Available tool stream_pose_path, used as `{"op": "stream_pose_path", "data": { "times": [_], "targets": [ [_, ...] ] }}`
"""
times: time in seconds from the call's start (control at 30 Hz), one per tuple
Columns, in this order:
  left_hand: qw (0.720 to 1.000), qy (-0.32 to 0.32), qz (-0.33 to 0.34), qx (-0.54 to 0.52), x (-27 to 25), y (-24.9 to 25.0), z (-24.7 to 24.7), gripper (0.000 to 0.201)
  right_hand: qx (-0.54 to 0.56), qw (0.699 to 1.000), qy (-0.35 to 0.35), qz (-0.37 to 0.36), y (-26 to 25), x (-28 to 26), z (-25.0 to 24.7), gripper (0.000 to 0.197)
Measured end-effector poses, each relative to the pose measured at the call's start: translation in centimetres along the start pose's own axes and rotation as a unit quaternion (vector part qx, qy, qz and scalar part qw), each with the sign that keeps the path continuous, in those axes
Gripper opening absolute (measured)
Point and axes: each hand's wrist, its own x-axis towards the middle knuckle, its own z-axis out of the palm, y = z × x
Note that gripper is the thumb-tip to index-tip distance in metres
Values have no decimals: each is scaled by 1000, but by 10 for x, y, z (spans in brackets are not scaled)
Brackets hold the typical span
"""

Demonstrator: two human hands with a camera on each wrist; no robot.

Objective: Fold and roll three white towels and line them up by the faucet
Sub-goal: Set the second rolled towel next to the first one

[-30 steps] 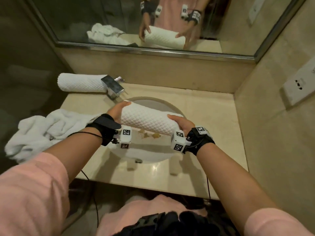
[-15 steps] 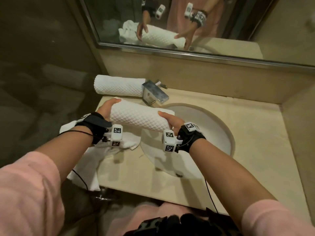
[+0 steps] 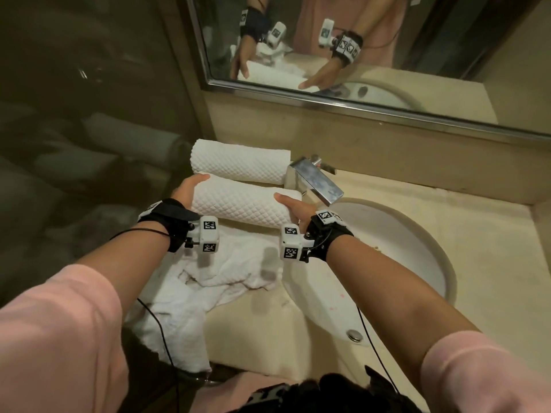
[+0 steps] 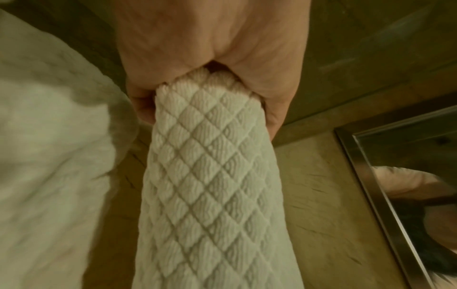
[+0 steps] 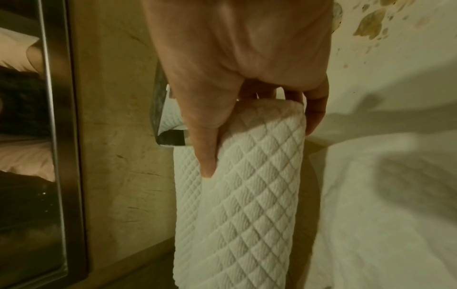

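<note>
I hold a rolled white quilted towel by its two ends. My left hand grips its left end and my right hand grips its right end, thumb on top. It lies just in front of a second rolled towel that rests against the back wall, left of the chrome faucet. A crumpled white towel lies loose on the counter below my wrists.
The round white sink basin sits right of the towels, its drain button near the front. A mirror with a metal frame runs above the beige counter. A dark wall stands at the left.
Both hands have carried the rolled towel from over the sink leftward and back, down beside the first roll by the faucet. The view has turned left.
</note>
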Motion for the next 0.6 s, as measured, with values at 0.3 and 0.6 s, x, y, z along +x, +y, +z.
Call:
{"op": "stream_pose_path", "data": {
  "times": [0.3, 0.6],
  "targets": [
    [997, 71, -22, -2, -10, -3, -9, 88, -70, 995, 61, 32, -7, 25, 25, 43],
    [988, 122, -28, -89, -28, -6, -1, 84, -100, 992, 78, 20, 6, 46, 40, 67]
  ]
}}
